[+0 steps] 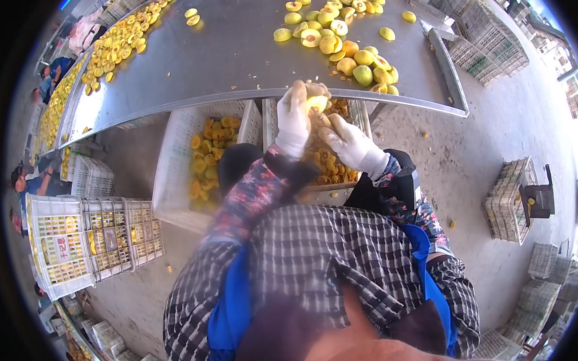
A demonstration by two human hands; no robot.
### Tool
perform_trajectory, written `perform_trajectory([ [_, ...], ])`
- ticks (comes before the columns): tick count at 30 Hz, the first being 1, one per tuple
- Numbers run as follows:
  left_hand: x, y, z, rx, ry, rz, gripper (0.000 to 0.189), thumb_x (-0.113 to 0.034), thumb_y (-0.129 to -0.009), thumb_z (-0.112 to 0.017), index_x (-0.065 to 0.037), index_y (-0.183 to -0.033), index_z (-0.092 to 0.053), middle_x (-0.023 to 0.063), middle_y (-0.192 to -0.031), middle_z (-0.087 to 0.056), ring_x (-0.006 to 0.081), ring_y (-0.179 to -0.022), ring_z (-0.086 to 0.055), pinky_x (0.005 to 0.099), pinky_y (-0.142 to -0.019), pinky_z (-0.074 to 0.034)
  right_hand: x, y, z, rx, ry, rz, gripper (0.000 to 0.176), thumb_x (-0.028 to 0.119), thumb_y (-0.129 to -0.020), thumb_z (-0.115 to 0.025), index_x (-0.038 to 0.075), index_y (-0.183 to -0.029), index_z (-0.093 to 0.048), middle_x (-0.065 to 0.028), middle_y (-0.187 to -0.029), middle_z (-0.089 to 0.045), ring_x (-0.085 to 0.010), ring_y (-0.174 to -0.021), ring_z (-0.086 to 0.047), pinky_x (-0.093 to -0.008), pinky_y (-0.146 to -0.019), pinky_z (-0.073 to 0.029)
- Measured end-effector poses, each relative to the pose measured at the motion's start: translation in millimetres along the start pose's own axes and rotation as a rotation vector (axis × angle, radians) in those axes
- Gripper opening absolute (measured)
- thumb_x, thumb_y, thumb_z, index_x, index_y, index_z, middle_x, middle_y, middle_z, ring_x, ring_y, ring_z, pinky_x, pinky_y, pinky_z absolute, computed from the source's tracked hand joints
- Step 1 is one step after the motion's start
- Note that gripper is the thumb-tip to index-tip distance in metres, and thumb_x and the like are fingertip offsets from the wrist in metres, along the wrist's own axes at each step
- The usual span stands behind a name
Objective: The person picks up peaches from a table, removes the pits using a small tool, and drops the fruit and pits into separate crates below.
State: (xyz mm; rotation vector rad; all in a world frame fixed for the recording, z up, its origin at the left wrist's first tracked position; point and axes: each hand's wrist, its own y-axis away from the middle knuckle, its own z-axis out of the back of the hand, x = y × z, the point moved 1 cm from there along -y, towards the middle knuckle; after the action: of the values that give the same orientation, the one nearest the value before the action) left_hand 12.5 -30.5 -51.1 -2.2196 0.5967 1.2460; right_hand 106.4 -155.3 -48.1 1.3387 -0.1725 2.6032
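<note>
One yellow round fruit (316,104) is clasped in the fingers (302,94) of the white-gloved left hand (294,120), just below the edge of the grey metal tabletop (234,55). The white-gloved right hand (353,146) is set against the fruit from below, fingers (328,129) curled; whether they grip cannot be told. Two white plastic crates holding fruit halves are recorded under the tabletop: the left crate (174,172) in plain view, the right crate (362,116) partly hidden by both hands. One dense pile of yellow-green fruit (344,42) lies on the tabletop beyond; its pieces are too crowded to count.

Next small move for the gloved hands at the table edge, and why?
Likely drop the yellow cut fruit half into the white plastic crate beneath: the white-gloved left hand grips it directly above that crate, which already holds similar halves.
</note>
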Motion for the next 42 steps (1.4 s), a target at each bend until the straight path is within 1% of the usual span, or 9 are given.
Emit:
perform_trajectory([
  [4,-14,-4,1,0.104,0.087,0.363,0.050,-0.044,-0.099,-0.047,0.002,-0.090,-0.062,0.0149,-0.086,-0.066,0.0227,-0.076,-0.066,0.0317,-0.071,-0.054,-11,3,4,0.110,0.049,0.159,0.034,0.024,-0.096,-0.050,-0.001,-0.119,-0.047,-0.0258,-0.101,-0.063,-0.0393,-0.096,-0.061,-0.0441,-0.084,-0.048],
  [8,-24,-8,-2,0.138,0.172,0.477,0.050,-0.047,-0.097,-0.049,0.001,-0.089,-0.060,0.0177,-0.088,-0.065,0.0279,-0.076,-0.068,0.0352,-0.068,-0.057,23,18,-1,0.241,-1.042,-0.371,0.033,0.037,-0.101,-0.049,0.008,-0.116,-0.055,0.0014,-0.064,-0.045,-0.0059,-0.045,-0.041,-0.0198,-0.039,-0.031],
  [15,-3,-13,-2,-0.222,0.636,0.641,0.037,-0.043,-0.093,-0.059,-0.005,-0.094,-0.055,0.0160,-0.092,-0.063,0.0336,-0.080,-0.065,0.0452,-0.074,-0.055,14,20,-26,0.240,-1.454,-0.227,0.032,0.040,-0.102,-0.045,0.009,-0.104,-0.056,0.0010,-0.058,-0.041,-0.0082,-0.038,-0.032,-0.0215,-0.035,-0.026],
  [19,-18,-21,43,-0.213,0.334,0.309,0.031,-0.033,-0.094,-0.060,-0.002,-0.099,-0.058,0.0126,-0.090,-0.066,0.0256,-0.078,-0.067,0.0353,-0.067,-0.057,7,22,-10,0.132,-1.005,-0.298,0.032,0.034,-0.102,-0.044,0.006,-0.111,-0.056,-0.0036,-0.063,-0.050,-0.0137,-0.044,-0.044,-0.0253,-0.043,-0.038],
  [24,-79,-48,142,-0.254,-1.619,0.106,0.034,-0.034,-0.086,-0.067,-0.007,-0.106,-0.069,0.0115,-0.104,-0.069,0.0258,-0.098,-0.064,0.0379,-0.089,-0.049,-48,32,-18,0.058,0.031,-0.010,0.038,0.026,-0.098,-0.049,-0.002,-0.122,-0.049,-0.0223,-0.091,-0.065,-0.0382,-0.087,-0.065,-0.0431,-0.076,-0.051],
  [28,-57,-73,100,0.038,-1.487,-0.167,0.035,-0.030,-0.086,-0.067,-0.008,-0.113,-0.066,0.0110,-0.108,-0.067,0.0256,-0.101,-0.063,0.0371,-0.090,-0.049,-83,33,-47,0.010,0.467,0.195,0.024,0.018,-0.091,-0.054,0.002,-0.109,-0.056,-0.0117,-0.087,-0.060,-0.0269,-0.083,-0.061,-0.0358,-0.081,-0.049],
  [30,-34,-85,40,0.223,-1.200,-0.071,0.032,-0.020,-0.083,-0.070,-0.008,-0.112,-0.066,0.0106,-0.105,-0.066,0.0201,-0.084,-0.063,0.0327,-0.077,-0.052,-102,29,-65,-0.093,1.566,0.824,0.015,0.013,-0.088,-0.056,0.007,-0.100,-0.063,-0.0030,-0.085,-0.058,-0.0182,-0.081,-0.059,-0.0297,-0.084,-0.048],
  [37,75,-136,-70,0.903,-1.472,-0.304,0.067,-0.018,-0.074,-0.069,-0.014,-0.137,-0.045,0.0137,-0.143,-0.041,0.0340,-0.124,-0.048,0.0421,-0.106,-0.039,-139,20,-91,0.090,0.198,0.119,0.040,0.018,-0.093,-0.055,0.001,-0.127,-0.042,-0.0201,-0.118,-0.063,-0.0359,-0.107,-0.061,-0.0407,-0.087,-0.050],
  [42,92,-140,-87,0.911,-1.667,-0.155,0.081,-0.014,-0.071,-0.069,-0.015,-0.145,-0.034,0.0137,-0.144,-0.041,0.0336,-0.119,-0.052,0.0431,-0.102,-0.041,-81,42,-48,0.121,0.149,0.026,0.041,0.015,-0.090,-0.056,-0.002,-0.124,-0.041,-0.0257,-0.103,-0.063,-0.0411,-0.100,-0.061,-0.0444,-0.084,-0.049],
])
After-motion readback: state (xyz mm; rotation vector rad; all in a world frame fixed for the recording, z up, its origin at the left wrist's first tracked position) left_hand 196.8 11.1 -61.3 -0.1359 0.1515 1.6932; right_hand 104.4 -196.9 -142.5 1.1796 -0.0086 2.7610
